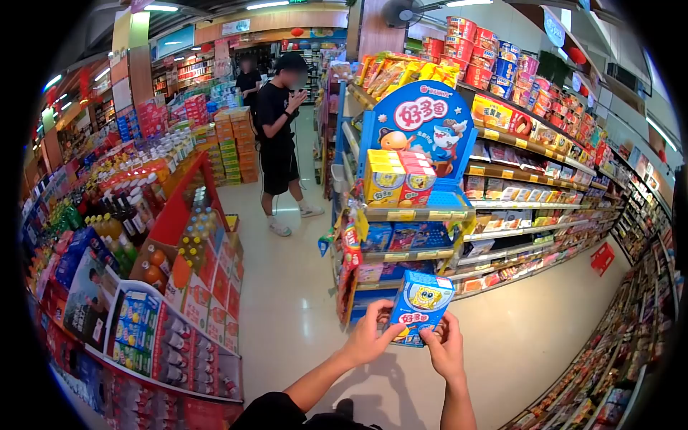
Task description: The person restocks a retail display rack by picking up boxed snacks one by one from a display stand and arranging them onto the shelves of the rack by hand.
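A blue snack box (pixel 424 295) with a yellow cartoon sponge on its front is held up before me, its face tilted toward the camera. My left hand (pixel 374 332) grips its left side, thumb on the lower front. On the lower right side, my right hand (pixel 444 345) holds it the same way, thumb on the front and fingers around the edge. Just beyond the box stands a blue display rack (pixel 433 122), with yellow boxes (pixel 385 178) and red-pink boxes (pixel 417 179) of similar make on its upper shelf.
Long shelves of packaged food (pixel 530 172) run along the right, topped with stacked noodle tubs (pixel 473 50). Bottles and cartons (pixel 204 287) fill a display at left. A person in black (pixel 276 129) stands in the aisle ahead; another is farther back. A red basket (pixel 603 259) lies at far right.
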Tool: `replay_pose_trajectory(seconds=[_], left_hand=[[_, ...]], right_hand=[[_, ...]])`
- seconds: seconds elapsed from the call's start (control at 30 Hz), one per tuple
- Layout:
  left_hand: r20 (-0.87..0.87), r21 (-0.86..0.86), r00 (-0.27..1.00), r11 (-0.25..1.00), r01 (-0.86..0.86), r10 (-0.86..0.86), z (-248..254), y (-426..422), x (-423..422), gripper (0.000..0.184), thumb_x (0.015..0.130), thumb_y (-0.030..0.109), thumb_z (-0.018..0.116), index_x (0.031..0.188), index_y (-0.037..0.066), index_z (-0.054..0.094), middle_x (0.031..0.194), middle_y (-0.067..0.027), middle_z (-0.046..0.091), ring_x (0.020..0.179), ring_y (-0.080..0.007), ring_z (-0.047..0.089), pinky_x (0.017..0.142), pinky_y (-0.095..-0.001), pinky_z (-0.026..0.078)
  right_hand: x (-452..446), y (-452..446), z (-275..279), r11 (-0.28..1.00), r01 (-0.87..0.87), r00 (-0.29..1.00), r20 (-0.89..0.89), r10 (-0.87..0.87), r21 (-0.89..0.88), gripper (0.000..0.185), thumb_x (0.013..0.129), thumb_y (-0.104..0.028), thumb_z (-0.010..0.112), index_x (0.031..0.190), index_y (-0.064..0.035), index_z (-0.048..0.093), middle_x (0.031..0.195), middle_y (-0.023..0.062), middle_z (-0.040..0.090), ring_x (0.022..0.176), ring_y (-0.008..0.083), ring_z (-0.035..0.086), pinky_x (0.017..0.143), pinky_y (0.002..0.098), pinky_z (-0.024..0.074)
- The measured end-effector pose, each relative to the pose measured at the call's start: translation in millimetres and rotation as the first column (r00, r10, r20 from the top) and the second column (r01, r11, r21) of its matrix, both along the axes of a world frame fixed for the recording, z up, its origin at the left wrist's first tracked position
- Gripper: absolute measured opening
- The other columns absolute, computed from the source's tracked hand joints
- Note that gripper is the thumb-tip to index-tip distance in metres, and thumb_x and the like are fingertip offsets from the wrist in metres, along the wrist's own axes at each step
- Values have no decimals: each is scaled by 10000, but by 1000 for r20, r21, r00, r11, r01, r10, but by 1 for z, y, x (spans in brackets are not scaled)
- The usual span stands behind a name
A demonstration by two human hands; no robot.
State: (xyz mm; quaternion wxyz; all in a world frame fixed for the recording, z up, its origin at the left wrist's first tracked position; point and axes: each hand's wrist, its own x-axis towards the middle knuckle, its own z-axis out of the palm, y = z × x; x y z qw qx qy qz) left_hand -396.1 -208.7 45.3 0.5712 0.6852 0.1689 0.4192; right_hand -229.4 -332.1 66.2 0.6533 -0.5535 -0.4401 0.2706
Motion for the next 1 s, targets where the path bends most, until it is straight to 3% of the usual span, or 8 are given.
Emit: replay_pose_trajectory(seconds=[0.13,0.23,0.27,0.37,0.53,0.67,0.7,1.0], left_hand=[[126,301,975,930,-213,182,3,2,50,493,934,147,759,1320,-21,502,1392,-244,511,1253,-359,575,1010,-404,496],[45,488,928,802,-345,371,20,-7,75,504,901,101,773,1323,3,515,1388,-223,484,1285,-360,531,1063,-409,456],[-7,427,937,848,-313,350,24,-10,82,537,887,114,781,1344,3,522,1395,-215,455,1304,-385,496,1074,-413,438],[-17,419,945,860,-291,327,31,-4,108,580,899,125,770,1405,2,514,1373,-218,481,1260,-379,529,1055,-404,451],[27,461,902,795,-394,431,51,-1,158,627,913,133,753,1462,-17,490,1368,-221,523,1207,-377,576,1022,-403,483],[50,426,887,793,-435,460,63,-5,209,658,920,130,741,1484,-32,446,1404,-231,530,1253,-353,583,1020,-411,506],[68,428,883,787,-446,463,63,-4,220,663,920,131,740,1487,-33,438,1411,-233,530,1262,-350,582,1023,-414,507],[58,453,858,753,-478,510,87,27,294,698,941,153,719,1529,-22,386,1534,-218,416,1377,-319,489,1084,-439,472]], right_hand=[[41,12,8,991,121,961,256,-105,-50,502,926,0,717,1366,14,476,1214,107,647,1051,147,648,837,283,552],[65,15,16,978,208,927,317,-202,15,465,922,-5,728,1331,17,510,1190,129,659,1044,197,676,816,325,588],[68,18,23,972,230,946,225,-235,48,438,921,13,715,1315,-10,526,1175,111,623,1043,197,660,824,319,582],[99,37,16,943,252,925,233,-301,219,423,921,23,707,1304,-10,531,1184,99,572,1050,191,641,820,312,575],[147,60,35,961,158,977,102,-185,227,360,922,14,713,1254,7,575,1165,92,539,1015,183,641,830,309,564],[205,67,48,960,175,917,319,-240,217,348,912,-4,718,1245,24,619,1116,92,586,996,176,659,840,319,557],[215,68,53,965,140,953,233,-192,221,349,913,-29,728,1244,24,629,1096,96,604,967,187,670,827,322,553],[288,120,73,961,72,973,194,-126,266,256,956,-71,688,1190,25,648,995,121,653,905,199,678,810,334,548]])
